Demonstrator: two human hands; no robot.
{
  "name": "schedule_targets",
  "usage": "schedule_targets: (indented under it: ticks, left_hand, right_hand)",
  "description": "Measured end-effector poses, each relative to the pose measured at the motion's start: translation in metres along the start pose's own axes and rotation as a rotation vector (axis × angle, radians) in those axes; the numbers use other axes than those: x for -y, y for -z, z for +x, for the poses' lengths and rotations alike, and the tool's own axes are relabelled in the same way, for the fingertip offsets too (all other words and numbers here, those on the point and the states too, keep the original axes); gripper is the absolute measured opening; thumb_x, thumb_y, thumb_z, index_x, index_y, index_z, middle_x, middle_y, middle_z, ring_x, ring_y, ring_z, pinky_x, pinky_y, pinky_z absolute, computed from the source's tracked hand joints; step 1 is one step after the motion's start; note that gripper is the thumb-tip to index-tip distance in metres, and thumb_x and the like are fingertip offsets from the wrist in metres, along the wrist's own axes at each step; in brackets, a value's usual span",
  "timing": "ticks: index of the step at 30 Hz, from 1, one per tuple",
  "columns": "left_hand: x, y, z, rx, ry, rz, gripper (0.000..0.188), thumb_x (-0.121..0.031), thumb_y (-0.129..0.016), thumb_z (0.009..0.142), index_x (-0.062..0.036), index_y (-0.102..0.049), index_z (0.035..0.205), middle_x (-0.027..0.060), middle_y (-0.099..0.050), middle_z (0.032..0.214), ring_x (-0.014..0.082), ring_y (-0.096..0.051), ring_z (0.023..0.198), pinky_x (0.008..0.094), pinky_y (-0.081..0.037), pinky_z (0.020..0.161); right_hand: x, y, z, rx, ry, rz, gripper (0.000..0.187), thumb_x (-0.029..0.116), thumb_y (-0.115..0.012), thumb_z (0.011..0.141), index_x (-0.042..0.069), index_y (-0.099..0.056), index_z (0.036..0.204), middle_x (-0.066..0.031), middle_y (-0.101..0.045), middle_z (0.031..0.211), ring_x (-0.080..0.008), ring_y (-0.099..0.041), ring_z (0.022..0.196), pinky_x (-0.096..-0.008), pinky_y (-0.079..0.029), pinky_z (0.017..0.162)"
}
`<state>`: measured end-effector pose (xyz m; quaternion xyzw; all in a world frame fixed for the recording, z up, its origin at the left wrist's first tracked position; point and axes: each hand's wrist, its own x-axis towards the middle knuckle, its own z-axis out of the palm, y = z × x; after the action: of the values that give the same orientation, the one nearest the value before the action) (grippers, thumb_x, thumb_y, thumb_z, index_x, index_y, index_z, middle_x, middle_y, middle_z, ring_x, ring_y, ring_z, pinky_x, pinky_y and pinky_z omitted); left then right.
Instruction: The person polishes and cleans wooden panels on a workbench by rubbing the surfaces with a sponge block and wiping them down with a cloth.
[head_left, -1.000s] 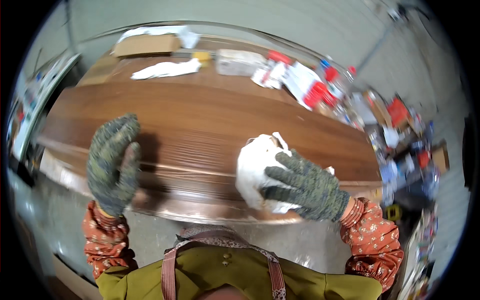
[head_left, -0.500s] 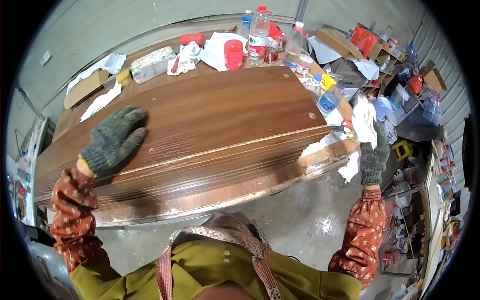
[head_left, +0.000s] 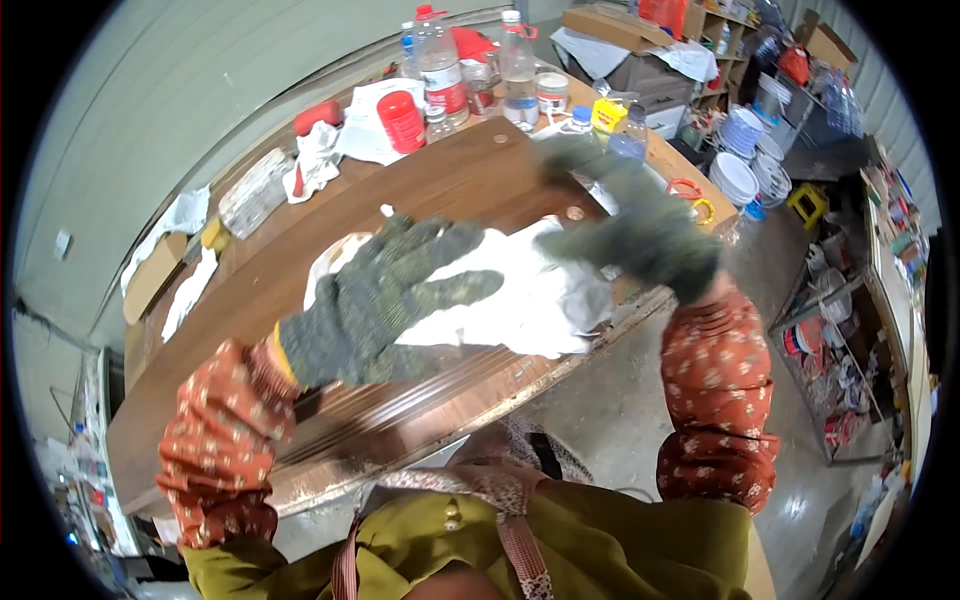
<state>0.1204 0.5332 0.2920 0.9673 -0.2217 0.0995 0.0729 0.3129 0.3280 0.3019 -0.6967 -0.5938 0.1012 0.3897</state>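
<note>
A white cloth (head_left: 540, 300) lies crumpled across a brown wood-grain panel (head_left: 230, 330) with grooved front edges. My left hand (head_left: 390, 300), in a dark grey-green knit glove, rests on the cloth's left part with its fingers stretched and apart. At the panel's right end hovers my right hand (head_left: 640, 220), gloved alike, just above the cloth's right side. Motion blurs it, but a gap shows between its fingers and nothing is seen in them. Part of the cloth is hidden under my left hand.
Behind the panel stand plastic bottles (head_left: 440, 70), a red-lidded container (head_left: 401, 122) and a jar (head_left: 552, 92). Red-handled scissors (head_left: 685, 190) lie at the right table edge. White buckets (head_left: 735, 178) and a yellow stool (head_left: 808, 205) stand on the floor at right.
My right hand has brought the white cloth from beyond the table's right side onto the panel and let go. My left hand has moved right onto it. The view has turned.
</note>
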Motion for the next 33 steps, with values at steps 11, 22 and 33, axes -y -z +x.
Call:
schedule_targets:
  ticks: [11, 22, 33]
  left_hand:
    - [0.009, 0.021, -0.235, -0.412, 1.038, 0.133, 0.041, -0.014, -0.057, 0.09, 0.0012, -0.047, 0.126, 0.0158, -0.052, 0.123, 0.0251, -0.049, 0.114, 0.0366, -0.038, 0.099]
    - [-0.007, -0.02, 0.057, -0.097, 0.5, 0.606, 0.036, -0.011, -0.071, 0.076, -0.0045, -0.058, 0.109, 0.0228, -0.055, 0.119, 0.0426, -0.054, 0.107, 0.0487, -0.041, 0.094]
    - [-0.02, -0.015, 0.003, -0.423, 1.105, 0.144, 0.041, -0.016, -0.063, 0.085, -0.0004, -0.051, 0.122, 0.0189, -0.057, 0.121, 0.0276, -0.055, 0.112, 0.0364, -0.042, 0.096]
  right_hand:
    - [-0.187, -0.018, -0.104, -0.516, -0.49, 0.546, 0.024, 0.02, -0.066, 0.086, 0.001, -0.062, 0.102, -0.009, -0.066, 0.089, -0.0143, -0.059, 0.082, -0.0292, -0.048, 0.074]
    - [-0.222, -0.043, -0.026, 0.125, -0.147, -0.144, 0.046, 0.023, -0.064, 0.081, 0.008, -0.053, 0.122, -0.0153, -0.06, 0.113, -0.0313, -0.06, 0.1, -0.0424, -0.046, 0.088]
    - [-0.213, -0.079, 0.008, 0.349, -0.142, -0.208, 0.064, 0.022, -0.07, 0.068, 0.016, -0.047, 0.127, -0.0181, -0.048, 0.122, -0.0403, -0.054, 0.104, -0.0468, -0.047, 0.086]
